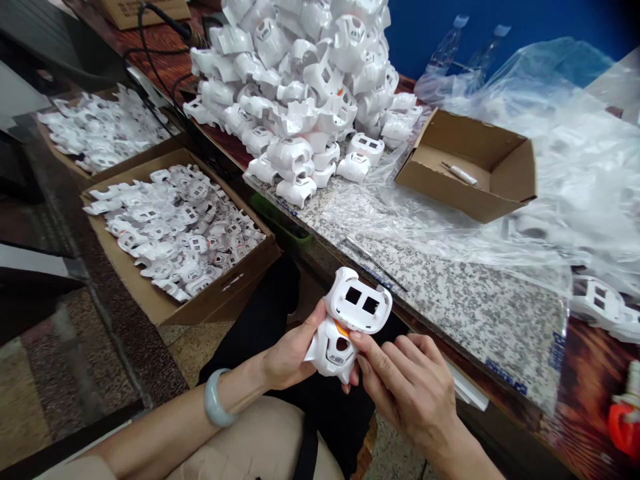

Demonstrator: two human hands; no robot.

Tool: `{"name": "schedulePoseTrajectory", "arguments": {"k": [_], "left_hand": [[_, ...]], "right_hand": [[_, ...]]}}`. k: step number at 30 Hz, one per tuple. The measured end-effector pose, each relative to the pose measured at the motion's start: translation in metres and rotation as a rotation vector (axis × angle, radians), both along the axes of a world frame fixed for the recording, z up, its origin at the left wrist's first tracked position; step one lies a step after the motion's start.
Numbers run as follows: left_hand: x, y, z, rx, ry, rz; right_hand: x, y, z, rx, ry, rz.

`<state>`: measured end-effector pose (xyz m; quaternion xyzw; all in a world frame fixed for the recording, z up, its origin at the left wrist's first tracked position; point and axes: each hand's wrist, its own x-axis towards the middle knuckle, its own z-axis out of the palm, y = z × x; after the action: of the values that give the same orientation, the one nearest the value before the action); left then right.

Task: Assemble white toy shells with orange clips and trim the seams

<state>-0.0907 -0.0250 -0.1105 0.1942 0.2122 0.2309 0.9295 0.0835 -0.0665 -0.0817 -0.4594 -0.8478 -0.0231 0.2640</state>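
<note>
A white plastic casing (333,353) is held over my lap, close to the bench edge. Its upper part has a rounded tray shape with two square holes; the lower part has a round hole and small dark lettering. Between the two parts shows a strip of orange (342,329). My left hand (295,343) is closed around the casing's left side, with fingertips showing beneath it. My right hand (407,377) presses its index fingertip beside the orange strip, the thumb against the casing's right side and the other fingers curled. Whether it pinches anything smaller is hidden.
A tall pile of white casings (295,113) stands on the bench. Cardboard boxes (235,283) of casings sit at left. A thin metal tool (375,263) lies on the speckled mat (450,300). Behind are a small open carton (450,180) and plastic bags (560,153); red-handled tool (623,427) at right.
</note>
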Motion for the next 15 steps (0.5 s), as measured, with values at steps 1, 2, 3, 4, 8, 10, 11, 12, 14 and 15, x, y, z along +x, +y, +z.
{"name": "schedulePoseTrajectory", "arguments": {"k": [1,2,3,4,8,10,11,12,14,15], "left_hand": [[0.0,0.0,-0.001,0.008,0.017,0.014],[0.0,0.001,-0.001,0.016,0.036,0.028],[0.0,0.002,-0.001,0.024,0.054,0.038],[0.0,0.003,-0.001,0.031,0.064,0.045],[0.001,0.006,0.0,0.048,0.048,0.036],[0.002,0.005,0.001,0.065,0.05,0.028],[0.003,0.005,0.001,0.076,0.06,0.026],[0.003,0.004,0.001,0.083,0.071,0.025],[0.004,0.002,0.001,0.091,0.097,0.03],[0.005,0.001,0.002,0.095,0.112,0.04]], "right_hand": [[-0.001,0.0,0.0,0.005,-0.023,-0.01],[-0.001,0.001,0.001,0.003,-0.041,-0.022],[-0.002,0.001,0.001,-0.004,-0.051,-0.029],[-0.002,0.001,0.001,-0.018,-0.049,-0.033],[0.001,0.0,0.001,-0.063,0.008,-0.011],[0.002,0.0,0.003,-0.078,0.034,0.013],[0.003,-0.001,0.004,-0.087,0.038,0.022],[0.002,-0.001,0.006,-0.099,0.034,0.031],[0.0,-0.002,0.01,-0.117,0.022,0.046],[-0.003,-0.002,0.012,-0.125,0.029,0.049]]}}
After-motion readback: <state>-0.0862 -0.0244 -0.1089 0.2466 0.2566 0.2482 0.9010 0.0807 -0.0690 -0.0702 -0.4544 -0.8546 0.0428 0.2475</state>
